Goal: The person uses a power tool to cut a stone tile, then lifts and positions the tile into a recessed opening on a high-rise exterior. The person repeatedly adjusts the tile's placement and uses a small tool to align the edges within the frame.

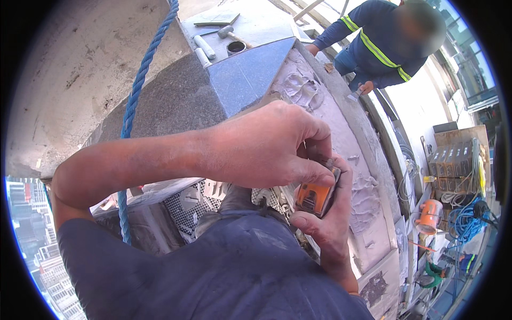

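Note:
My right hand (333, 221) is wrapped round a small boxy orange-and-black item (312, 197), whose exact kind I cannot make out. From the left my left arm reaches across, and my left hand (277, 141) bends over the top end of that item. Its thumb rests against the upper edge and its fingers are curled in, closed. What they pinch, if anything, is hidden. Behind both hands runs a band of pale wet mortar (346, 160), spread in uneven ridges.
A blue rope (140, 74) hangs at the left. Beyond my hands lie a blue-grey stone slab (250, 72), a mallet (225, 32) and a dark pot (236, 48). A co-worker (373, 45) stands far right, holding a small tool. An orange bucket (429, 217) lies right; buildings show far below left.

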`<state>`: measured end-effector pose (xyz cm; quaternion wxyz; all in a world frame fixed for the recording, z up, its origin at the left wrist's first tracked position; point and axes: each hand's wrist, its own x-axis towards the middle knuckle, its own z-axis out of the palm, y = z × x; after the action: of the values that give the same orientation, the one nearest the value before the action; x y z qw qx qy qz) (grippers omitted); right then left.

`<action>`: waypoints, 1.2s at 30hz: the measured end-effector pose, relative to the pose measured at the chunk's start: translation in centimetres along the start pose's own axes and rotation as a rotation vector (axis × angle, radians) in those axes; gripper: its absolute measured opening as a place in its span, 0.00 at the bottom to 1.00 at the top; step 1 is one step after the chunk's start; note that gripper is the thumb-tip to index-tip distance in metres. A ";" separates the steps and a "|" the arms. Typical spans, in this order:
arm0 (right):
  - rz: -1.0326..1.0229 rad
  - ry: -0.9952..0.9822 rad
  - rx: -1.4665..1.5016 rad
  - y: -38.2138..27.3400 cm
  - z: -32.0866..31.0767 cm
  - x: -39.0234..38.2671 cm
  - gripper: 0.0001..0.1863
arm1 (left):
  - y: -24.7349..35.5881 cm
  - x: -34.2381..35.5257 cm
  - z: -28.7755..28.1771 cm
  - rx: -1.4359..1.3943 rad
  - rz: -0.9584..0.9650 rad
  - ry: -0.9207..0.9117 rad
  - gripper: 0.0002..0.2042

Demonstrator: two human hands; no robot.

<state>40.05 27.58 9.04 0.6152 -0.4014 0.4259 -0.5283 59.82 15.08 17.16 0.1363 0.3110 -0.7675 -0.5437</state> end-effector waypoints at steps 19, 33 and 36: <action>-0.072 0.592 -1.159 -1.6 -1.8 6.7 0.33 | -19.7 22.4 -25.6 0.155 0.181 0.071 0.27; 0.147 0.643 -1.407 -0.9 1.4 14.2 0.28 | -29.0 22.5 -23.2 -0.152 -0.056 0.298 0.08; 0.154 0.652 -1.451 -0.7 1.4 14.9 0.28 | -28.9 22.3 -23.3 -0.184 -0.040 0.249 0.08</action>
<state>42.30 12.79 8.67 0.0799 -0.4963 0.8483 -0.1660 64.90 -22.60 -3.64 0.2476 0.3772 -0.6852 -0.5717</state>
